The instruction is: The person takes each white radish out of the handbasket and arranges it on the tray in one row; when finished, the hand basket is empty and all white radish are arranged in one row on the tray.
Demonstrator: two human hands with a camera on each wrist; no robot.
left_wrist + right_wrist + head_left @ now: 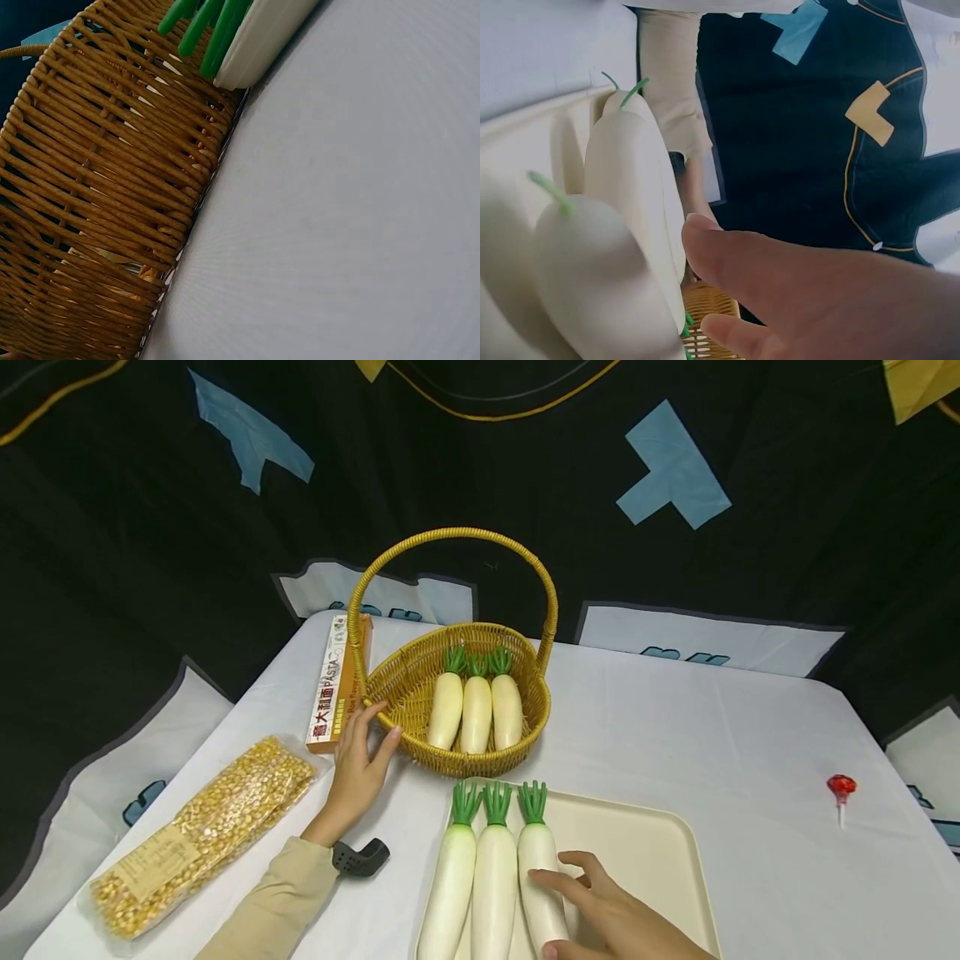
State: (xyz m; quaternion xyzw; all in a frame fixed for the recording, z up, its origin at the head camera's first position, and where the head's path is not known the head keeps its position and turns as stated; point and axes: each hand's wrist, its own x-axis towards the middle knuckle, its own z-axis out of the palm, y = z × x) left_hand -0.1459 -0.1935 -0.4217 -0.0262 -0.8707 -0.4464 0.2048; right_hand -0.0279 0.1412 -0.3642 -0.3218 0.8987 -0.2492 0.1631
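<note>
Radish (542, 906) beneath loose fingers of right hand (611, 912) could roll if nudged; left hand (358, 781) pinches rim of basket (467, 765)

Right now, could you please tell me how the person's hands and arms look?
The left hand is bare, with a long beige sleeve ending near the wrist and a thick black band worn there. The right hand is also bare; its sleeve does not show.

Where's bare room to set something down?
Tablecloth is bare between basket and lollipop; so is the tray, right of the radishes, beyond the right hand. Crowded: left of the basket, with pasta box, kernel bag and left hand.
</note>
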